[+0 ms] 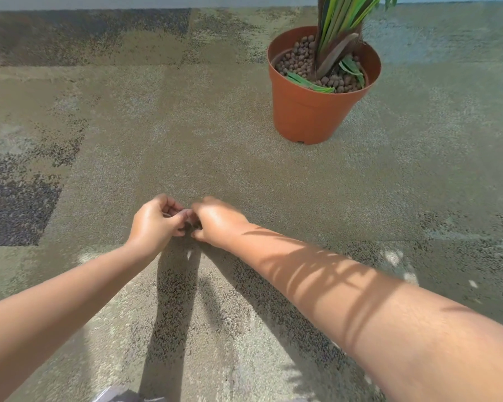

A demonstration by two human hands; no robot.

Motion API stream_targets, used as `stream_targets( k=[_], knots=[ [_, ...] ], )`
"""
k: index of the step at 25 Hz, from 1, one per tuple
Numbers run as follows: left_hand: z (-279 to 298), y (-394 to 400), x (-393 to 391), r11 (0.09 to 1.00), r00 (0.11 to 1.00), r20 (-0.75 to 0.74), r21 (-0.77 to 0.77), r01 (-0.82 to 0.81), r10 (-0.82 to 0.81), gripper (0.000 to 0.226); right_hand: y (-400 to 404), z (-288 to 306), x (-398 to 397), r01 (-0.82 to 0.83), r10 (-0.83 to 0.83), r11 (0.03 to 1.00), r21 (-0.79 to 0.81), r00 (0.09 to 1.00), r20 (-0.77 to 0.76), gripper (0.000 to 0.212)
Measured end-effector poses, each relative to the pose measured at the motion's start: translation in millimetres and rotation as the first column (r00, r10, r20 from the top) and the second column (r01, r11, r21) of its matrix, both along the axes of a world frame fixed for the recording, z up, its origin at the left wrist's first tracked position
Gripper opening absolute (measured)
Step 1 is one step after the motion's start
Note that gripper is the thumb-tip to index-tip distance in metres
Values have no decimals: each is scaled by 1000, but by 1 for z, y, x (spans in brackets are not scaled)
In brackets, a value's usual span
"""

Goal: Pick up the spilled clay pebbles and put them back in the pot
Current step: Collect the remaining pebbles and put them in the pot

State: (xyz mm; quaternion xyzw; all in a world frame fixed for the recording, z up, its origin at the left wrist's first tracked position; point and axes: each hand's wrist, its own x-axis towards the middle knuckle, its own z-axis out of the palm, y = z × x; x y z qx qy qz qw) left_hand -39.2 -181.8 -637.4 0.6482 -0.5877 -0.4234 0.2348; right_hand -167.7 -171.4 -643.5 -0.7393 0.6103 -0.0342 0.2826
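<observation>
With no loose clay pebbles visible on the carpet, both curled hands, left hand and right hand, meet over something hidden, well short of the terracotta pot, so the return seems pending.

The one camera sits on my head and looks forward and down at the carpet floor. My two forearms reach in from the bottom edge, near the lens. The pot stands farther away, upper right.
</observation>
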Motion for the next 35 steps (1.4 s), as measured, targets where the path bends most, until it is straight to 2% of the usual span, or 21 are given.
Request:
stream_targets(
  k=[4, 8, 11, 15, 18, 20, 22, 25, 27, 29, 33, 35],
  knots=[
    [9, -8, 3, 994, 991, -80, 5, -106, 106, 18, -9, 0, 7, 35, -31, 992, 119, 999, -34, 32],
    [15, -11, 5, 987, 983, -89, 9, -162, 162, 15, -8, 7, -3, 60, -60, 991, 120, 998, -7, 25],
    [22, -20, 0, 986, 983, -76, 12, -164, 164, 15, -2, 17, -28, 133, -139, 989, 57, 983, 119, 18],
    [52, -39, -35, 995, 989, -117, -13, -98, 96, 17, -6, 58, -76, 281, -266, 958, -57, 944, 195, 15],
    [82, -57, -88, 999, 974, -225, -34, -31, 22, 17, -21, 103, -117, 403, -344, 878, -258, 907, 245, 15],
    [103, -71, -126, 1000, 928, -371, -24, 10, -19, 19, -35, 126, -145, 492, -400, 774, -398, 868, 294, 13],
    [122, -84, -159, 999, 900, -434, -10, 38, -39, 20, -52, 140, -170, 554, -472, 699, -451, 832, 291, 10],
    [142, -100, -191, 998, 872, -489, 30, 46, -26, 11, -70, 154, -195, 575, -557, 696, -431, 810, 182, 16],
    [147, -106, -195, 995, 842, -539, 69, 73, -25, 33, -69, 155, -206, 588, -581, 708, -390, 800, 152, 26],
    [142, -107, -183, 992, 858, -509, 56, 110, -67, 42, -60, 150, -208, 582, -572, 722, -373, 806, 151, 30],
    [111, -95, -128, 993, 963, -250, 23, 114, -105, 26, -29, 130, -187, 476, -472, 770, -424, 873, 123, 34],
    [96, -85, -94, 991, 985, -122, 32, 130, -125, 12, -14, 117, -167, 398, -387, 806, -438, 914, 118, 36]
  ],
)
